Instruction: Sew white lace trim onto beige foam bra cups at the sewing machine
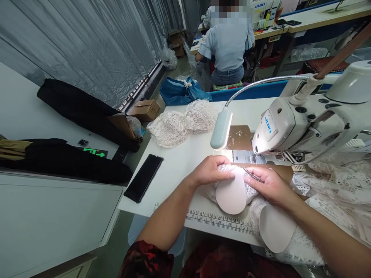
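My left hand (213,170) is closed on the upper left edge of a white lace piece (251,193), the thumb pressing on its smooth, pale oval pad (231,195). On the other side, my right hand (271,183) is closed around a slim pointed metal tool (252,175), snips or tweezers, I cannot tell which. That tool lies against the lace at the pad's upper right edge. A second pale oval pad (275,227) on lace hangs below my right forearm. Just beyond my hands stands a white sewing machine (278,123).
A black phone (143,177) lies at the table's left. Bundled lace pieces (185,121) sit at the back. The lamp (222,129) hangs low over the table (174,166). More lace (333,185) is heaped on the right. A person (228,46) sits ahead, facing away.
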The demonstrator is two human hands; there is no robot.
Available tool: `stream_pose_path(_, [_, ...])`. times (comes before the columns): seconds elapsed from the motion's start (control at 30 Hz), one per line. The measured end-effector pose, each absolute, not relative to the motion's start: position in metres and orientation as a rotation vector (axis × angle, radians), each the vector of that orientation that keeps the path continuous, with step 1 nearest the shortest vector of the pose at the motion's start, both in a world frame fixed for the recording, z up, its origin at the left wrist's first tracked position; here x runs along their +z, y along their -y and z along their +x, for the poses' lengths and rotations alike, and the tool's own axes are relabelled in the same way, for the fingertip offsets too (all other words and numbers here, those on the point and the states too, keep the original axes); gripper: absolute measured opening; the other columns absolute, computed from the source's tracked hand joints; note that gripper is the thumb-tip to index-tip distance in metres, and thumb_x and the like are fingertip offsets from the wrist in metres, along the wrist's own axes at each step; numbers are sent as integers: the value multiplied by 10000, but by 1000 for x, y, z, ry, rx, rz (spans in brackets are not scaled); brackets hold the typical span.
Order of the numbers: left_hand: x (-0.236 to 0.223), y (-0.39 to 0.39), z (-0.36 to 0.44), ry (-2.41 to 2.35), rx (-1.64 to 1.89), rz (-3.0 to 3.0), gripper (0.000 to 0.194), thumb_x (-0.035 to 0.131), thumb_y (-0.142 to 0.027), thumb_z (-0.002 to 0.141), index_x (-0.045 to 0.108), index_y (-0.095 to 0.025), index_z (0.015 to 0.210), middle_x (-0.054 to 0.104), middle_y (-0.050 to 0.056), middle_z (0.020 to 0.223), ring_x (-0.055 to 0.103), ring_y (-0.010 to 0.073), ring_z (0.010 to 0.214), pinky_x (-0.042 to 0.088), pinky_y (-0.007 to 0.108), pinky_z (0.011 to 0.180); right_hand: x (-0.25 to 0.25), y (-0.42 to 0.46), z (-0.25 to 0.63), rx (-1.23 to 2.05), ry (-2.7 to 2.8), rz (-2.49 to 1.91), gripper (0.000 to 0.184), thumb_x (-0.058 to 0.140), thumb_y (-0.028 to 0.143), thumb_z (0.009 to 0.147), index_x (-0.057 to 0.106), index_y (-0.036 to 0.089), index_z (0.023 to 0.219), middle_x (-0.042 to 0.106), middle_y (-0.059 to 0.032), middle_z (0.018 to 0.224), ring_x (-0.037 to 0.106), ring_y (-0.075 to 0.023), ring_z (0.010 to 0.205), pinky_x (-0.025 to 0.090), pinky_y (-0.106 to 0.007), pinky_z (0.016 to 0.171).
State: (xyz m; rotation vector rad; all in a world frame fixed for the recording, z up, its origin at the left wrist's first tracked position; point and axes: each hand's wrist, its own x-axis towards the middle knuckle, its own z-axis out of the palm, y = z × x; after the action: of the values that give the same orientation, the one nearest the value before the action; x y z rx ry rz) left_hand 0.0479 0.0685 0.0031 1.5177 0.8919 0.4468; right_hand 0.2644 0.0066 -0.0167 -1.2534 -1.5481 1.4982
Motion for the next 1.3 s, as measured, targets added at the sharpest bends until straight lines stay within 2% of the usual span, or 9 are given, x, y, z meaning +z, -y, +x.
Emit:
stream_pose_path(0.2, [0,-66,54,-867,447,1541,286,758,-375,722,618,-158,844,341,-68,654,328,74,610,273,197,557,-17,-5,265,1417,1590,-1301,308,546,454,899,703,213,1007,715,-43,890,645,-220,836,512,-332,729])
stream_pose_path(0.4, [-5,-66,60,-807,390,1529,292,744,-385,729,635,-137,838,546,-3,794,480,116,730,362,215,634,-15,-5,265,1374,1616,-1273,259,545,429,905,682,208,905,684,-37,847,630,-202,819,504,-316,739])
stream_pose_path(0.53, [-1,-66,61,-798,347,1441,263,727,-368,753,645,-121,789,566,5,766,501,116,722,382,215,629,-26,-5,269,1448,1450,-1257,314,616,468,855,629,214,1039,687,-53,935,642,-212,895,517,-327,790])
stream_pose_path(0.6, [2,-65,61,-790,333,1395,242,726,-349,761,671,-119,814,578,3,752,511,111,711,398,216,635,-30,-5,272,1468,1358,-1263,381,600,507,858,595,218,1106,666,-35,863,628,-172,755,514,-296,682])
stream_pose_path(0.67, [3,-64,60,-789,333,1371,240,725,-342,769,703,-123,864,612,10,771,536,116,723,419,224,658,-29,-5,277,1471,1342,-1282,400,550,531,883,589,213,1122,610,-5,762,541,-119,596,460,-259,559])
stream_pose_path(0.73, [3,-64,60,-793,347,1361,244,724,-343,776,725,-131,895,648,22,809,565,128,757,437,232,690,-24,-4,280,1471,1350,-1307,411,547,539,881,602,204,1112,558,13,697,480,-101,545,418,-246,514])
stream_pose_path(0.87, [3,-63,60,-787,375,1337,235,728,-345,780,748,-139,892,696,37,864,606,151,815,458,246,743,-13,-4,284,1497,1353,-1357,425,611,542,826,624,192,1067,564,13,646,522,-126,564,444,-265,538])
stream_pose_path(1.03, [1,-63,62,-800,388,1322,255,742,-341,773,762,-136,925,726,55,905,631,165,853,469,257,775,-12,-6,282,1479,1508,-1335,402,620,543,808,639,186,992,691,-72,876,640,-195,780,505,-310,692])
stream_pose_path(1.3, [-6,-62,66,-750,361,1291,304,773,-378,732,770,-118,889,717,53,819,629,172,805,464,266,736,-10,-3,272,1312,1674,-1305,278,582,453,871,666,210,976,674,-57,968,623,-192,898,493,-308,788])
